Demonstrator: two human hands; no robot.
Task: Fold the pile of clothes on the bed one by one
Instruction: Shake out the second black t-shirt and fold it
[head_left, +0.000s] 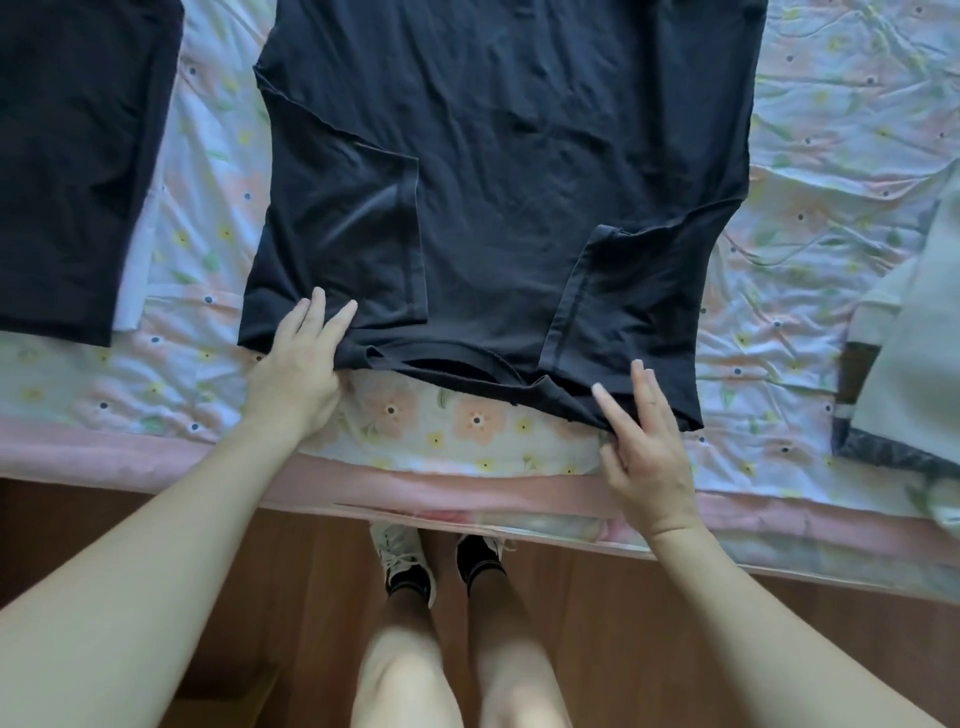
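Far left there was a dark garment (78, 156) lying flat on the bed (831, 156), with a strip of something white poking out under its right edge; next over, the floral sheet showed through before the main thing, a black t-shirt (519, 156) spread out flat in the middle of the bed with its collar end toward the person and both sleeves already flipped in over the body; the left hand (298, 371) sat at the shirt's near left corner, fingers mostly straight and lying on top of the fabric, and whether the thumb was tucked under the edge I couldn't tell, so no idea if that grip was actually pinching anything; the neckline sat between the two hands, just past the pink edge of the bed; the right hand (647, 457) was at the near right corner, fingers long and spread on the cloth, thumb side down at the hem, looked more like pressing than pinching; far right was a light grey garment (909, 364) with a dark patterned piece under it, well apart from the shirt; below it all, wooden floor (675, 597) and the person's shoes.
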